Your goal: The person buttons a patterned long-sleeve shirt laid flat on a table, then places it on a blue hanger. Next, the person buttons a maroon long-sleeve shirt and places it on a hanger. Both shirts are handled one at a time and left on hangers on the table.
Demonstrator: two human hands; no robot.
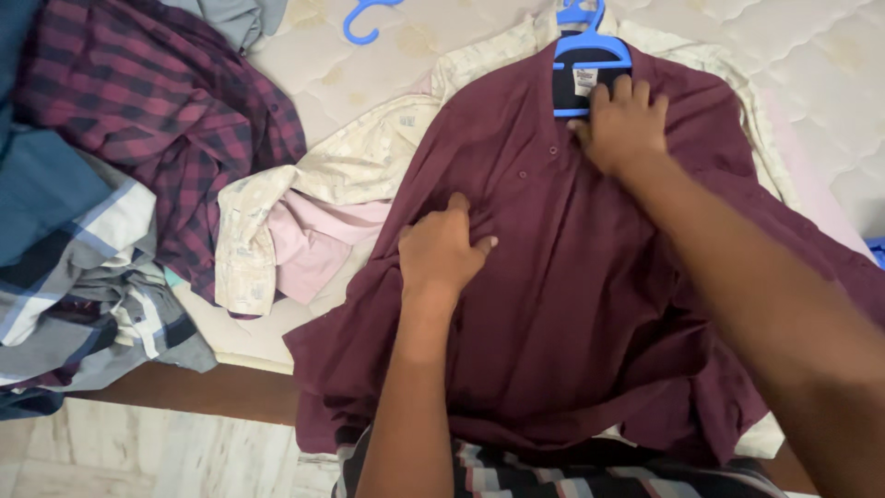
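Note:
A maroon shirt [590, 304] lies spread front-up on the mattress, hung on a blue plastic hanger [590, 46] whose hook points away from me. My left hand [442, 249] pinches a fold of the shirt's front near the button placket. My right hand [625, 124] presses flat on the collar area just below the hanger's bar. Beneath the maroon shirt lie a cream patterned shirt [359, 161] and a pale pink garment [318, 240].
A dark red checked shirt [157, 101] and a heap of blue, grey and white checked clothes [74, 277] lie at the left. A second blue hanger [364, 23] rests on the quilted mattress [811, 65]. The wooden bed edge [203, 392] and marble floor [138, 456] lie below.

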